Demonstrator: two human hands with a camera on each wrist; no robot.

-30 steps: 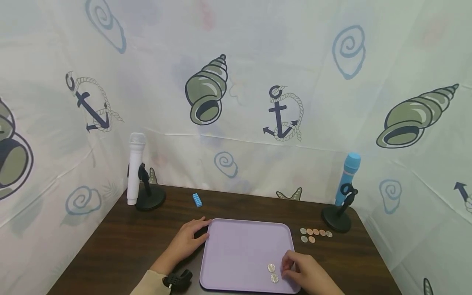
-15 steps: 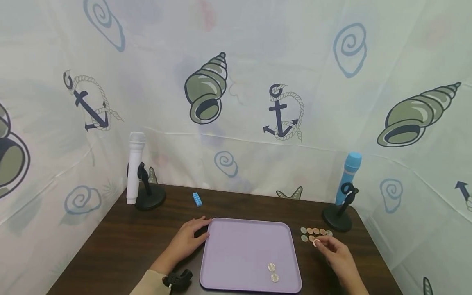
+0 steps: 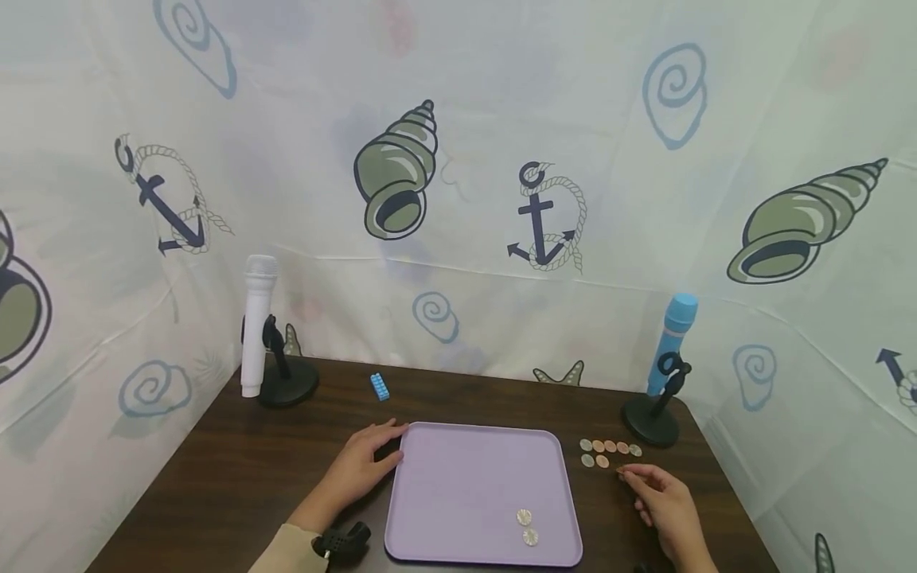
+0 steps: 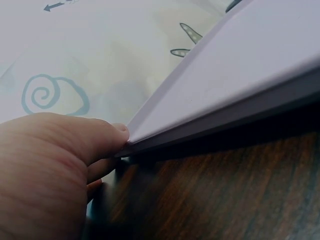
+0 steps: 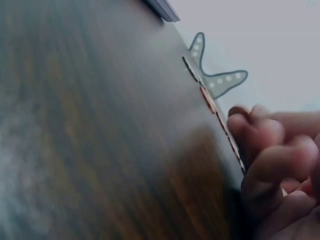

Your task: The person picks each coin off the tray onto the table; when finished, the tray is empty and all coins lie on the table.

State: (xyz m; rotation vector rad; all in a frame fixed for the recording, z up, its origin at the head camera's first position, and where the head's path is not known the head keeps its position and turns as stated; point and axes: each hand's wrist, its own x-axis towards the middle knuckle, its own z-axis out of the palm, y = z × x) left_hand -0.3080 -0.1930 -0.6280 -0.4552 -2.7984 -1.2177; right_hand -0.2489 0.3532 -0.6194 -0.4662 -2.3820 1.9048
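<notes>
My left hand (image 3: 361,469) lies with relaxed fingers against the left edge of the lilac tray (image 3: 458,477), low in the middle of the frame, bracing it on the dark bench (image 3: 236,477) so it cannot slide. My right hand (image 3: 662,497) sits at lower right, fingers curled at the near end of the loose coins (image 3: 609,452) beside the tray; whether it pinches one, I cannot tell. Two silver coins (image 3: 526,527) lie in the tray's near right corner.
</notes>
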